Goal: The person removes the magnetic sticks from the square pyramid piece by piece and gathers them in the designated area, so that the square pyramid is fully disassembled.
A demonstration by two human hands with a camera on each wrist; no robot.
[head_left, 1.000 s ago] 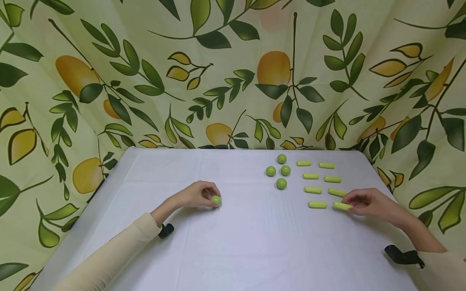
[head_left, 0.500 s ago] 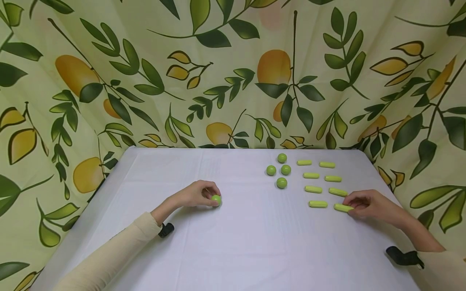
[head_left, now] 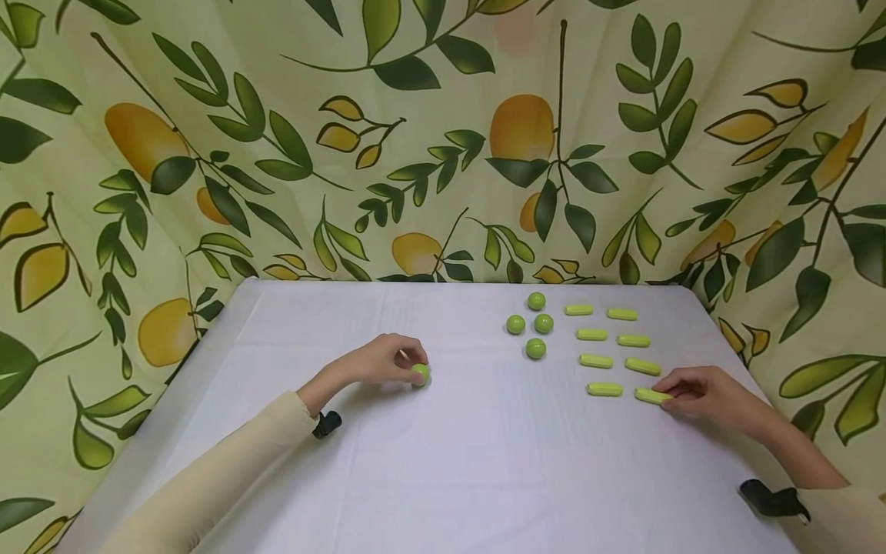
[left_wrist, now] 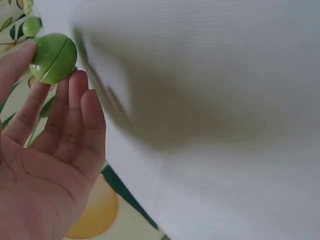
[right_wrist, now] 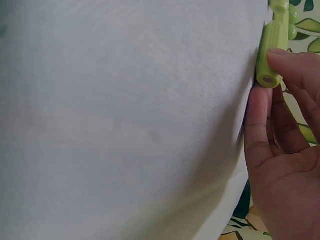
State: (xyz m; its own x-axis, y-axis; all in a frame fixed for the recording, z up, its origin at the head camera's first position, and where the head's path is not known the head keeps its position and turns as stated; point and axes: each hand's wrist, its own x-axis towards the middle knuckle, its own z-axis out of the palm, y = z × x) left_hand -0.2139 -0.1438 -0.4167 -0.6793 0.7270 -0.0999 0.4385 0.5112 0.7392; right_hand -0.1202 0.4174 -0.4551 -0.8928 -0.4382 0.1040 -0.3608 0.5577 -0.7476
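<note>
Left of the table's middle, my left hand (head_left: 381, 359) pinches a shiny green ball (head_left: 420, 375) between thumb and fingers. The left wrist view shows a seam line running across this ball (left_wrist: 54, 58). At the right side, my right hand (head_left: 713, 396) grips the near end of a light green ribbed stick (head_left: 651, 395). In the right wrist view the thumb lies on top of the stick (right_wrist: 270, 57), whose end has a small round hole. That stick is the nearest in the right column of similar sticks.
Several green balls (head_left: 536, 348) sit in a diamond cluster at the back right. Beside them, light green sticks (head_left: 604, 389) lie in two columns. A white cloth covers the table (head_left: 443, 477). A leaf-and-fruit patterned curtain (head_left: 443, 154) hangs behind and at both sides.
My left hand has moved slightly right and away from me, carrying the green ball. The right hand stays at the same stick, which has shifted very slightly.
</note>
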